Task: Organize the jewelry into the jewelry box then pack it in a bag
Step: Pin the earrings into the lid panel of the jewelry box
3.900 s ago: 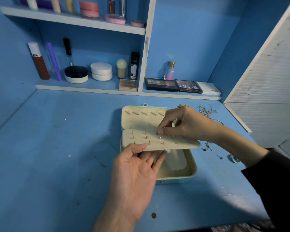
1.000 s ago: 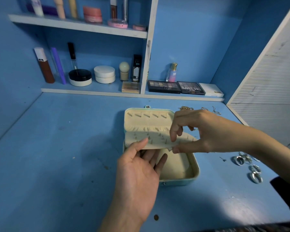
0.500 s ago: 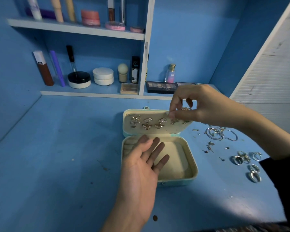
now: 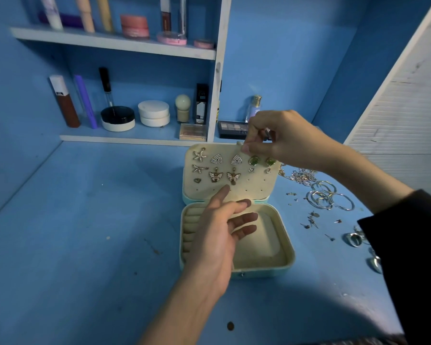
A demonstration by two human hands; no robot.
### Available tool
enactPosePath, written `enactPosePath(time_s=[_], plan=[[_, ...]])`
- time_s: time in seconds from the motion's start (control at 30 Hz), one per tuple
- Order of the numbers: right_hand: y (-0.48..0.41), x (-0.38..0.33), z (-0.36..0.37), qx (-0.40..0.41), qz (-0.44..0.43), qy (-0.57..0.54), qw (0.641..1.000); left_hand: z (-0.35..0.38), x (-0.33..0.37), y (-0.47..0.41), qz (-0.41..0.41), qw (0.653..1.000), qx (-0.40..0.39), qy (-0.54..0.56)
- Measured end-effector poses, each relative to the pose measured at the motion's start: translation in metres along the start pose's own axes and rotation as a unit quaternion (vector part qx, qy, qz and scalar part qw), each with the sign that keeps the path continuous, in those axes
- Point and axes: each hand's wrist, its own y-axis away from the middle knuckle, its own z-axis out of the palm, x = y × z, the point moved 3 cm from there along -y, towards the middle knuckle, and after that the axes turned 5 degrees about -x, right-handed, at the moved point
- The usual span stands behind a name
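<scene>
Over the open jewelry box (image 4: 288,247), the right hand (image 4: 281,138) pinched the earring panel (image 4: 249,189) upright at 12 o'clock while the left hand (image 4: 218,236) hovered loose-fingered, and the hoops (image 4: 330,199) at 3 o'clock seemingly needed gathering next.

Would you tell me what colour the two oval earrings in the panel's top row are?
The oval earrings are green, shown best in the head view.

— Can any lettering be read?
— None. Pale marks are seen on the black carton (image 4: 201,103) on the shelf (image 4: 125,138) behind the jewelry box (image 4: 264,272), but they are too small to be made out.
— And the brown tube (image 4: 66,108), behind and left of that box?
— A dark mark is borne on its white cap (image 4: 57,84); it cannot be read.
</scene>
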Motion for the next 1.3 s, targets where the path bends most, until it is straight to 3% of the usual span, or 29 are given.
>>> enactPosePath(time_s=[0.73,0.97,1.17,1.3], plan=[[0.001,-0.001,0.0,-0.009,-0.02,0.002,1.0,0.001,0.004,-0.009,0.012,1.0,0.001,0.005],[0.003,-0.001,0.0,-0.008,-0.021,0.004,1.0,-0.007,0.009,0.002,0.056,0.998,-0.005,-0.038],[0.014,-0.007,-0.001,-0.002,-0.029,0.016,0.999,-0.005,0.013,0.007,-0.037,0.995,-0.055,0.074],[0.027,-0.013,-0.001,-0.004,-0.055,0.034,0.998,0.004,0.005,0.016,-0.069,0.987,-0.043,0.138]])
